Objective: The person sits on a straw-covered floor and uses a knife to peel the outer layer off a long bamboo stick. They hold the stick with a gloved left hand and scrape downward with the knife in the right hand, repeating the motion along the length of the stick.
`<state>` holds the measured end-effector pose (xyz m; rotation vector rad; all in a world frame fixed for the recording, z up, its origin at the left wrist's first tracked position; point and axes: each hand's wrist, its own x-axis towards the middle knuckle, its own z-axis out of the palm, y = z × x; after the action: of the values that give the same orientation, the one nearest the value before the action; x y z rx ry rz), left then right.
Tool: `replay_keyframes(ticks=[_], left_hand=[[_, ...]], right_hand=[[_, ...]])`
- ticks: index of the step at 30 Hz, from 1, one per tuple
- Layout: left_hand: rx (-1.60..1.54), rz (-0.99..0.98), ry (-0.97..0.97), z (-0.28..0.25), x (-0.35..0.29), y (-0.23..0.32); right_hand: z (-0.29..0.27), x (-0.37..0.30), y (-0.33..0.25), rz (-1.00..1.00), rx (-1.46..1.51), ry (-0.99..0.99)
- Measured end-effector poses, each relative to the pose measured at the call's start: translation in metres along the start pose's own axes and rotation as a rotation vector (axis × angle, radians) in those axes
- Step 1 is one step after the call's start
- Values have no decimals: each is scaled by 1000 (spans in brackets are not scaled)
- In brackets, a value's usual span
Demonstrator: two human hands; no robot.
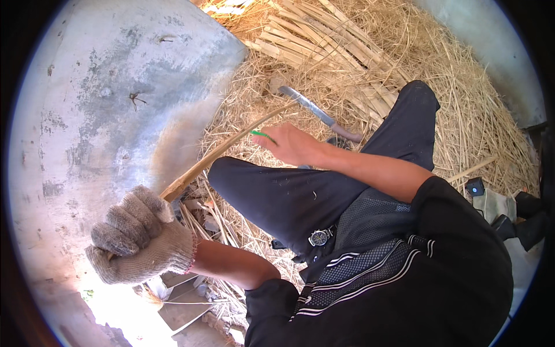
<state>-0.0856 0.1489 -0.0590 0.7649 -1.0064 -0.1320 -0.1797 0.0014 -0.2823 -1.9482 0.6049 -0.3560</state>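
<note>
My left hand (pixel 141 234), in a grey knitted glove, is wrapped round the thick end of a long bamboo strip (pixel 217 152). The strip slants up and to the right, its thin end above the straw. My bare right hand (pixel 292 144) is closed just below the strip's far half, a thin green piece (pixel 263 136) sticking out from its finger side. What that piece belongs to is hidden in the hand. Beyond the right hand lies a long-bladed knife (pixel 312 109) with a wooden handle, on the straw.
Split bamboo slats (pixel 329 40) lie piled at the back on loose straw and shavings (pixel 462 104). A pale, stained wall or slab (pixel 127 87) rises on the left. My bent legs (pixel 272 196) in dark trousers bear a wristwatch (pixel 319 237) near the lap. Small black objects (pixel 517 220) sit at right.
</note>
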Motion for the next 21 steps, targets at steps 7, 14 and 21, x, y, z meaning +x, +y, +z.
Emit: replay_keyframes(ticks=[7,14,21], left_hand=[[-16,-19,24,4,5,-10],[-11,-4,-20,3,5,-7],[21,17,0,5,3,-9]], right_hand=[[10,25,91,294,-132,48],[27,37,87,59,-220,28],[25,38,102,173,-15,40]])
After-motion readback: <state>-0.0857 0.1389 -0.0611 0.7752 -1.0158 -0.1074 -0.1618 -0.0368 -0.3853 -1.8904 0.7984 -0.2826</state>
